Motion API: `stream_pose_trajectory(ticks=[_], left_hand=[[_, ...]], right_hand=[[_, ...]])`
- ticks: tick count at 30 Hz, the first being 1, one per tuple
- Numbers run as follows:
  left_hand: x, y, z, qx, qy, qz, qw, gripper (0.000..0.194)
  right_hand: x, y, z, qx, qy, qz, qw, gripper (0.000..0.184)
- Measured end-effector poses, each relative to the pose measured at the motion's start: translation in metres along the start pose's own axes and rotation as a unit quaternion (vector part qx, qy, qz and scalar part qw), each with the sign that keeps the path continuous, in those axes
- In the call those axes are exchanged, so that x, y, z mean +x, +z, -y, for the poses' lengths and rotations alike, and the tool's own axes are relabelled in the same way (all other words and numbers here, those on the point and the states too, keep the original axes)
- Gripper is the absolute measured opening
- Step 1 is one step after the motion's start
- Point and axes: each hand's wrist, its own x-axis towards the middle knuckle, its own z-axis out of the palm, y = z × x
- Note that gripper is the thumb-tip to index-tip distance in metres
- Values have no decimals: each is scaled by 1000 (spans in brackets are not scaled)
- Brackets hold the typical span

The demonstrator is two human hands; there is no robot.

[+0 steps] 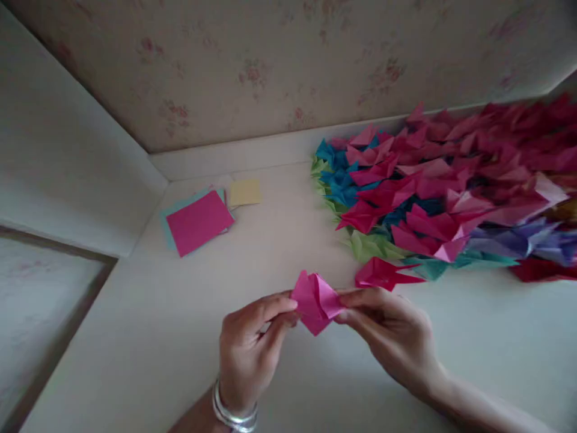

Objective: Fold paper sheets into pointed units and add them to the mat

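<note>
A partly folded pink paper piece (315, 300) is held above the white table (148, 337), between both my hands. My left hand (250, 349), with silver bangles on the wrist, pinches its left edge with thumb and fingers. My right hand (392, 331) pinches its right edge the same way. A finished pink folded figure (383, 273) lies on the table just beyond my right hand.
A large heap of folded paper figures (451, 186), mostly pink with blue, green and purple ones, fills the right rear of the table. A stack of flat paper squares (198, 221) with a pink one on top and a yellow square (244, 192) lie at the back left near the wall.
</note>
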Motion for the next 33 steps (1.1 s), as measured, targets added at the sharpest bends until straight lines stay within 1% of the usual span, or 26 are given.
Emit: stream_pose_trajectory(ticks=[2, 4, 8, 10, 13, 15, 16, 19, 21, 22, 24, 25, 26, 28, 29, 31, 33], left_hand=[[2, 2, -3, 9, 1, 4, 1000, 33], [3, 3, -5, 8, -13, 6, 1000, 29], [2, 3, -6, -27, -83, 1, 996, 21], [2, 3, -5, -65, -125, -3, 990, 16], [3, 4, -5, -128, -201, -8, 971, 6], [3, 6, -6, -156, -240, -8, 958, 2], [4, 7, -7, -163, -250, -5, 954, 6], [2, 9, -9, -170, -260, 15, 950, 16], [0, 10, -9, -170, -263, 34, 949, 19], [-1, 11, -9, -168, -263, 44, 949, 19], [-4, 12, -8, -160, -263, 60, 950, 9], [-5, 13, -8, -155, -262, 68, 950, 10], [-6, 13, -7, -147, -259, 77, 951, 19], [-6, 14, -7, -122, -245, 98, 957, 33], [-5, 14, -7, -107, -233, 110, 960, 35], [-3, 14, -8, -78, -210, 126, 966, 33], [-1, 14, -10, -56, -204, 128, 969, 32]], right_hand=[[4, 0, 1, -18, -12, 2, 1000, 23], [6, -1, 1, -35, -24, 10, 999, 24], [7, -2, 4, -60, -47, 43, 996, 25], [7, -2, 5, -52, -31, 46, 997, 22], [7, -1, 6, -23, 33, 60, 997, 8], [5, 1, 6, -16, 69, 61, 996, 11], [4, 3, 5, -16, 76, 57, 995, 13], [0, 8, 2, -13, 62, 34, 997, 8], [-2, 10, -1, -11, 54, 21, 998, 6], [-2, 11, -2, -14, 54, 15, 998, 6], [-2, 12, -3, -24, 57, 8, 998, 9], [-1, 12, -3, -28, 58, 5, 998, 11], [0, 12, -2, -32, 59, 4, 998, 12], [1, 11, -2, -40, 60, -1, 997, 12], [2, 11, -1, -46, 61, -4, 997, 12], [3, 11, -1, -61, 63, -8, 996, 12], [4, 11, -1, -75, 66, -5, 995, 13]])
